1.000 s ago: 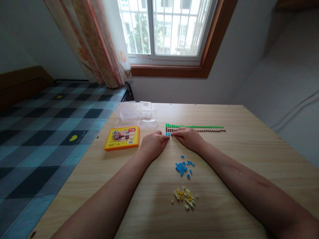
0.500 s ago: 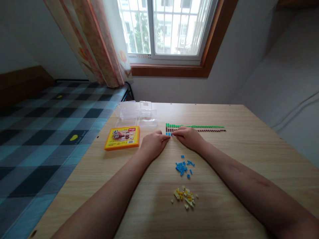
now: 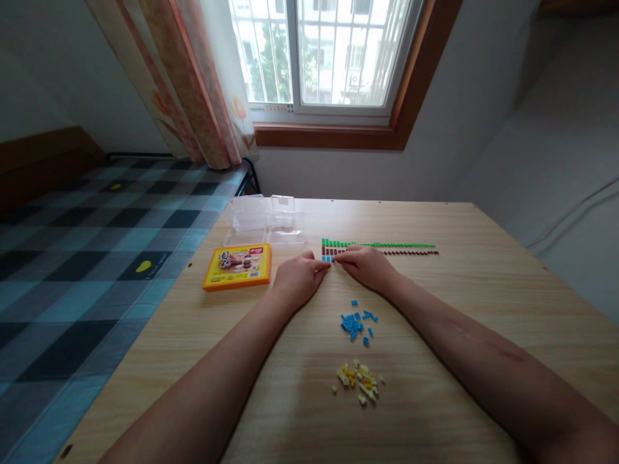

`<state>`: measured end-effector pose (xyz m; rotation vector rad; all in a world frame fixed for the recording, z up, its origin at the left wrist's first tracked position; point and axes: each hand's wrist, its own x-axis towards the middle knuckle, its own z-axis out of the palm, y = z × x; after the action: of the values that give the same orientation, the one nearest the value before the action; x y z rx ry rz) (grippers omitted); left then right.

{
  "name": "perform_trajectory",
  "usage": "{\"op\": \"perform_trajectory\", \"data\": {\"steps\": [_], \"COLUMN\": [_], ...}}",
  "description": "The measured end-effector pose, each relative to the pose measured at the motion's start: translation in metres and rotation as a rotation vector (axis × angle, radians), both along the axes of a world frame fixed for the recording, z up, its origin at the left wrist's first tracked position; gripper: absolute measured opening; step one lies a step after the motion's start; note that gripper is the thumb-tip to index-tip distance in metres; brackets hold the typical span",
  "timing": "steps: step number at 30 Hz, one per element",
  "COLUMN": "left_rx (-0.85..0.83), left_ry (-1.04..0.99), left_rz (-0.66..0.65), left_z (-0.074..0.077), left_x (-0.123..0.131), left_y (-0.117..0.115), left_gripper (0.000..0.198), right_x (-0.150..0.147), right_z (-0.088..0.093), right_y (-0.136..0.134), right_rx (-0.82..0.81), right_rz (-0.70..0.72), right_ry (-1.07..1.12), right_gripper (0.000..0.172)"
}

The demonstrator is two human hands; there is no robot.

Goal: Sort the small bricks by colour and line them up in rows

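Note:
My left hand (image 3: pixel 297 278) rests on the table, its fingers drawn together and the tips at the near edge of a short row of small blue building bricks (image 3: pixel 325 259). Opposite it, my right hand (image 3: pixel 366 265) pinches a blue brick at the right end of this row. Behind lie a row of dark brown bricks (image 3: pixel 411 253) and a row of green bricks (image 3: pixel 406 245), partly covered by my right hand. Between my forearms is a loose pile of blue bricks (image 3: pixel 351 326). Nearer to me lies a pile of yellow and cream bricks (image 3: pixel 360 381).
A yellow-orange box (image 3: pixel 236 267) lies left of my left hand. Clear plastic cases (image 3: pixel 265 222) stand open behind it. The wooden table (image 3: pixel 483 290) has a checked bed (image 3: pixel 97 238) along its left side and a window (image 3: pixel 338 58) beyond its far edge.
Both hands stay at the row of blue bricks, with hardly any visible shift. The piles and rows look the same.

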<state>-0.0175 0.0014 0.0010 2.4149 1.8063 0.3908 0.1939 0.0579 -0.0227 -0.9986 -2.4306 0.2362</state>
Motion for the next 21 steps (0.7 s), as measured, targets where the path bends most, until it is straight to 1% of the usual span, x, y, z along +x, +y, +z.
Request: {"op": "perform_trajectory", "data": {"steps": [9, 21], "left_rx": [-0.025, -0.012], "left_ry": [0.016, 0.021], "left_rz": [0.027, 0.031], "left_z": [0.0037, 0.0039], "left_x": [0.0024, 0.003], "left_y": [-0.0012, -0.0019], "left_gripper": [0.03, 0.029], "right_x": [-0.001, -0.0018], "right_z": [0.0018, 0.0023], "right_y": [-0.0004, -0.001], "right_rx": [-0.003, -0.011], "right_rz": [0.004, -0.01], "right_ry": [-0.012, -0.032], "right_gripper": [0.022, 0.023]}}
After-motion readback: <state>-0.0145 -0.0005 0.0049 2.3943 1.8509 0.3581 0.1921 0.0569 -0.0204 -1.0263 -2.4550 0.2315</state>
